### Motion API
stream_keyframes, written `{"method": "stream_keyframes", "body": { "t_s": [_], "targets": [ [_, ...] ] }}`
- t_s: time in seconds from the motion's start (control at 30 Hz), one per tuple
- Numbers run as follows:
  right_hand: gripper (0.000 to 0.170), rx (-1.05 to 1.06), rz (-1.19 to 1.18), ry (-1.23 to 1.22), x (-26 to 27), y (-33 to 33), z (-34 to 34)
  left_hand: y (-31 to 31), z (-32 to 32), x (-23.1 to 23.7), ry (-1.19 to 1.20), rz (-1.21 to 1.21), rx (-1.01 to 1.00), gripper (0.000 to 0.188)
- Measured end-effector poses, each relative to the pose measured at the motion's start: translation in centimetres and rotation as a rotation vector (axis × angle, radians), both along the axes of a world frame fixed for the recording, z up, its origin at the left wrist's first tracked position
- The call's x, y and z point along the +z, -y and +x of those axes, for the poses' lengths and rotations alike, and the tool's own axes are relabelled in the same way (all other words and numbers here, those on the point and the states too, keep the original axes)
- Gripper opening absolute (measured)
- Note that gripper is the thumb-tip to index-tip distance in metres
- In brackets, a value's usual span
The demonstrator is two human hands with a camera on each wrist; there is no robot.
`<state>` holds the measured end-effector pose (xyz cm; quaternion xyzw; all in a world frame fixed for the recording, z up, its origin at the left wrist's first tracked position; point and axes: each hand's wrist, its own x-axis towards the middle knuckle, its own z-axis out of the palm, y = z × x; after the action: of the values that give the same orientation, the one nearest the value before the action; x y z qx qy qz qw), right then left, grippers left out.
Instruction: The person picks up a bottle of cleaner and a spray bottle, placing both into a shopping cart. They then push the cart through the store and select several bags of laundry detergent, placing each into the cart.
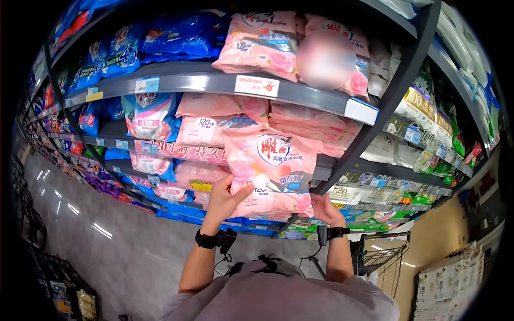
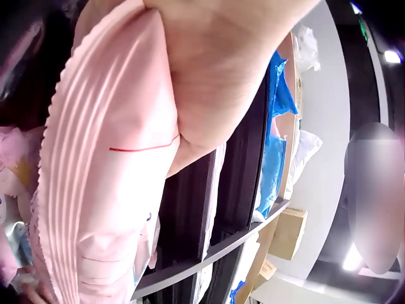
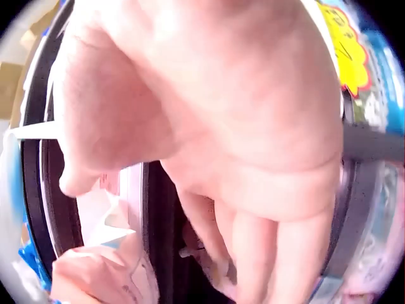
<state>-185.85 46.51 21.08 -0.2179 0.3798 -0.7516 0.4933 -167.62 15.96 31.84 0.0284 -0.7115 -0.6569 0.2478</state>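
A pink detergent bag (image 1: 273, 174) with a rose print is held up in front of the shelves, its front facing the camera. My left hand (image 1: 222, 198) grips its lower left edge, thumb on the front and the other fingers hidden behind. In the left wrist view the palm (image 2: 215, 69) lies against the pink bag (image 2: 120, 126) beside its crimped seam. At the bag's lower right corner is my right hand (image 1: 327, 210), partly behind it. The right wrist view shows that hand (image 3: 221, 126) with thumb apart and fingers extended, their tips partly hidden; contact with the bag is unclear.
Similar pink bags (image 1: 259, 45) fill the upper shelf, with more on the shelves behind the held one. Blue bags (image 1: 184, 37) stand to the left. A dark shelf upright (image 1: 393, 80) rises at the right. A shopping cart (image 1: 380, 257) is at the lower right.
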Motion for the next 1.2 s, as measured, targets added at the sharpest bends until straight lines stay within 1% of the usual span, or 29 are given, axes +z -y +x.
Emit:
{"method": "stream_keyframes", "body": {
  "t_s": [0.07,0.1,0.13,0.17,0.2,0.27,0.3,0.33,0.37,0.4,0.47,0.5,0.53,0.57,0.6,0.63,0.7,0.73,0.77,0.8,0.83,0.87,0.9,0.97,1.0,1.07,1.1,1.2],
  "targets": [
    [0.053,-0.104,-0.035,0.170,1.4,2.4,1.3,-0.3,0.5,-0.8,0.000,0.040,-0.004,0.022],
    [0.053,-0.110,-0.025,0.173,1.1,2.9,1.6,-0.4,0.9,-1.0,0.025,0.032,-0.030,0.022],
    [0.051,-0.193,0.143,-0.019,0.4,3.4,1.5,-0.4,1.1,-1.0,0.047,0.016,-0.061,0.022],
    [0.051,-0.292,0.311,-0.210,-0.1,3.9,2.1,-0.4,1.7,-1.6,-0.037,-0.194,-0.016,0.024],
    [0.051,-0.307,0.316,-0.209,0.1,4.0,3.1,-0.1,1.9,-2.7,0.009,-0.230,-0.047,0.029],
    [0.056,-0.354,0.334,-0.133,0.9,3.2,5.9,-0.6,2.6,-3.9,-0.067,-0.202,-0.078,0.030],
    [0.057,-0.424,0.323,-0.133,-0.1,2.5,6.7,-0.8,2.8,-5.3,-0.066,-0.182,-0.089,0.030],
    [0.057,-0.432,0.347,-0.126,-0.1,1.8,7.8,-0.8,3.0,-7.7,0.002,-0.151,-0.071,0.036],
    [0.056,-0.472,0.319,-0.141,0.1,1.1,9.0,-1.3,3.1,-9.9,0.071,-0.126,-0.053,0.042],
    [0.055,-0.514,0.285,-0.154,0.3,0.4,10.3,-2.4,3.3,-11.7,0.084,-0.115,-0.065,0.042],
    [0.052,-0.527,0.293,-0.154,0.4,-1.4,11.9,-4.5,3.6,-14.5,-0.045,0.205,-0.037,0.058],
    [0.050,-0.519,0.299,-0.195,0.3,-2.3,12.7,-5.3,4.0,-14.3,-0.046,0.129,-0.050,0.066],
    [0.048,-0.511,0.302,-0.234,0.2,-3.0,13.6,-6.0,5.0,-14.1,-0.032,0.119,-0.062,0.066],
    [0.044,-0.540,0.264,-0.230,0.1,-3.8,14.6,-6.8,6.2,-13.8,0.228,0.519,-0.303,0.062],
    [0.042,-0.513,0.296,-0.231,0.1,-4.7,15.2,-7.6,7.3,-13.3,0.495,0.916,-0.533,0.058],
    [0.041,-0.507,0.343,-0.253,0.1,-5.4,15.8,-8.4,7.9,-13.8,0.511,0.903,-0.537,0.058],
    [0.038,-0.491,0.481,-0.293,-1.0,-7.5,16.9,-10.3,9.3,-15.6,0.534,0.743,-0.589,0.052],
    [0.036,-0.480,0.571,-0.314,-1.2,-8.4,17.5,-11.5,10.0,-15.7,0.546,0.741,-0.598,0.052],
    [0.032,-0.502,0.525,-0.343,-1.7,-9.1,18.4,-12.6,10.5,-15.9,0.464,0.668,-0.511,0.050],
    [0.029,-0.505,0.538,-0.306,-1.6,-9.6,19.4,-13.7,11.1,-16.2,0.382,0.596,-0.425,0.047],
    [0.029,-0.520,0.512,-0.302,-2.0,-10.3,20.4,-14.3,11.3,-16.7,0.404,0.605,-0.487,0.049],
    [0.029,-0.529,0.483,-0.298,-2.3,-11.3,21.1,-15.4,11.8,-17.2,0.409,0.605,-0.490,0.049],
    [0.029,-0.529,0.481,-0.288,-2.9,-12.5,21.5,-16.5,12.4,-16.4,0.385,0.562,-0.482,0.049],
    [0.029,-0.576,0.449,-0.175,-4.9,-14.3,23.2,-18.8,14.1,-14.8,0.360,0.504,-0.456,0.049],
    [0.031,-0.516,0.477,-0.112,-5.2,-15.7,23.8,-19.9,14.9,-14.8,0.404,0.494,-0.449,0.049],
    [0.032,-0.436,0.460,0.022,-5.3,-18.0,25.2,-21.7,16.7,-14.9,0.490,0.478,-0.402,0.050],
    [0.034,-0.413,0.449,0.069,-5.1,-18.8,25.8,-22.6,17.5,-14.5,0.492,0.503,-0.419,0.050],
    [0.036,-0.476,0.442,0.031,-6.2,-20.8,27.7,-24.7,18.6,-13.7,0.486,0.525,-0.433,0.050]
  ]
}}
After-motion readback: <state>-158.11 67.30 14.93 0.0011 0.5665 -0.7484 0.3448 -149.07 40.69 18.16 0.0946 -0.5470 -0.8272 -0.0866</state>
